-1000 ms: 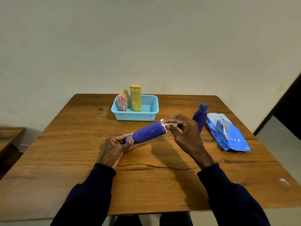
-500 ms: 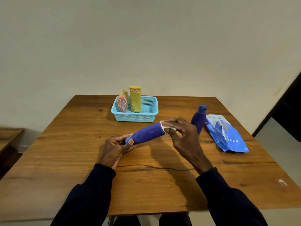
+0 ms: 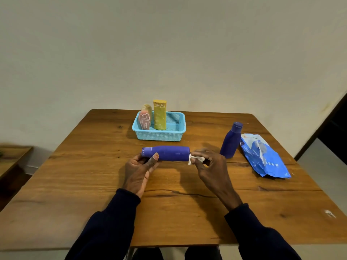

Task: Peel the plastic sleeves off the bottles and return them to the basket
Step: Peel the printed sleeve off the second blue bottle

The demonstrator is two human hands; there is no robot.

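A long purple-blue bottle [image 3: 169,153] lies level across the middle of the wooden table [image 3: 93,184]. My left hand [image 3: 139,168] grips its left end, thumb on top. My right hand [image 3: 208,164] pinches a white scrap of sleeve [image 3: 195,159] at the bottle's right end. A second purple-blue bottle [image 3: 231,140] stands upright to the right. Beside it lies a peeled blue and white sleeve [image 3: 262,156]. The light blue basket [image 3: 169,136] at the back holds a yellow bottle [image 3: 159,115], a pink patterned one [image 3: 144,121] and a beige one behind it.
A pale wall rises behind the table. Part of a low wooden surface [image 3: 11,158] shows at the far left. A small white fleck [image 3: 329,213] sits near the table's right front corner.
The long bottle has swung from tilted up at the right to lying level. My right hand has come down and nearer with the white scrap.
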